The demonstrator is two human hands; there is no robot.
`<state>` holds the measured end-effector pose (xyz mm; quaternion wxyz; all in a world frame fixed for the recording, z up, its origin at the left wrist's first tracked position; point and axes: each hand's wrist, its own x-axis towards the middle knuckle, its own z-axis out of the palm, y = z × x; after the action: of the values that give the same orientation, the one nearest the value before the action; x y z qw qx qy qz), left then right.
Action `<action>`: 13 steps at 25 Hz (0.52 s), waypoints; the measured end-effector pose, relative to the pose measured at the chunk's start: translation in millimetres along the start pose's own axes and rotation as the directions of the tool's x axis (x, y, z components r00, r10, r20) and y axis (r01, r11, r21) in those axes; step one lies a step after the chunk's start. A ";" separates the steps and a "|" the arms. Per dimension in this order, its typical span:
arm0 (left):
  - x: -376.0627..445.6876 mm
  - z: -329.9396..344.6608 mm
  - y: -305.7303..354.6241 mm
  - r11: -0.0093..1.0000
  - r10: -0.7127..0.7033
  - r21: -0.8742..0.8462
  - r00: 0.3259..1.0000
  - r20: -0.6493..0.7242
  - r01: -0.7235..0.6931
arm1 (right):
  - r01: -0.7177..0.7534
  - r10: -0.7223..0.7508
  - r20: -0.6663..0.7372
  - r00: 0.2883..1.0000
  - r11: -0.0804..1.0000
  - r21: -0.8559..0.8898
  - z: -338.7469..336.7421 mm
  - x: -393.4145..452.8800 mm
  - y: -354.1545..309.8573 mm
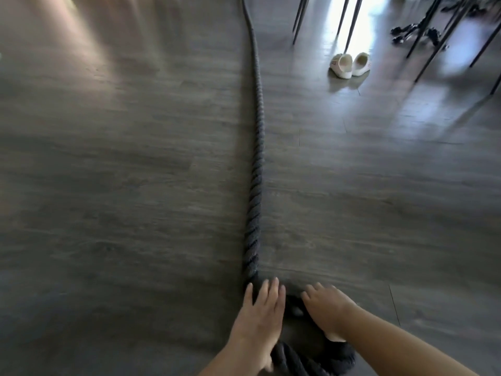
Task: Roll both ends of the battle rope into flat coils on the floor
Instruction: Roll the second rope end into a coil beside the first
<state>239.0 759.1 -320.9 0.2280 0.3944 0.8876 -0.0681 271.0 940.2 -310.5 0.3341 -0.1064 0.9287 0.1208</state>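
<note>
A: Battle rope (257,147), dark and twisted, laid nearly straight along the grey wood-grain floor (108,185) from the top edge of the view down to the hands; slight bend near the far end.

B: Near end curled into a small flat coil (311,354) at the bottom centre, lying on the floor, partly hidden under both hands and cut off by the lower edge.

A: Left hand (261,313) laid flat, fingers straight and close together, pressing on the coil's left side just where the straight run meets it. No curl around the rope visible.

B: Right hand (326,308) resting palm-down on the coil's right side, fingers spread and only slightly bent, tips pointing toward the left hand. Thumb tucked against the outer turn of the rope; whether pinching or merely touching, cannot tell.

A: Both forearms bare, entering from the bottom edge, converging on the coil.

B: Background, upper right: pair of pale slippers (349,65) side by side on the floor, well apart from the rope. Thin dark furniture legs (349,23) behind the slippers, bright window glare on the floor between them.

A: Further right: tangle of dark cord or equipment (414,32) among more legs, too blurred to identify.
</note>
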 end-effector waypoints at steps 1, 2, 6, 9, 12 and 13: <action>8.1 3.7 5.7 0.998 -0.033 -0.047 0.999 -0.040 0.031 | 0.031 -0.032 -0.032 0.999 0.999 -0.029 -3.0 7.4 7.3; 18.6 14.0 9.9 0.996 -0.074 -0.056 0.985 -0.155 0.066 | 0.055 -0.058 -0.065 0.996 0.997 -0.047 -4.9 13.3 14.2; 40.0 32.4 28.6 0.985 -0.148 -0.110 0.975 -0.165 0.131 | -0.020 0.030 -0.187 0.982 0.998 0.055 -7.0 21.6 29.1; 45.2 -2.4 39.6 0.958 -0.205 -0.190 0.976 0.073 0.215 | -0.382 0.469 -0.086 0.879 0.801 0.462 -20.5 18.3 26.4; 62.5 -33.1 51.8 0.925 -0.303 -0.183 0.937 0.173 0.333 | -0.495 0.578 0.192 0.793 0.427 0.757 -30.2 22.5 36.0; 64.7 -40.9 55.7 0.921 -0.318 -0.171 0.929 0.187 0.350 | -0.463 0.510 0.258 0.820 0.327 0.824 -28.9 26.3 36.7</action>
<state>227.5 852.5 -311.0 0.3202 0.2052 0.9237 -0.0463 223.7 963.3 -300.2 0.2667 0.3540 0.8560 -0.2661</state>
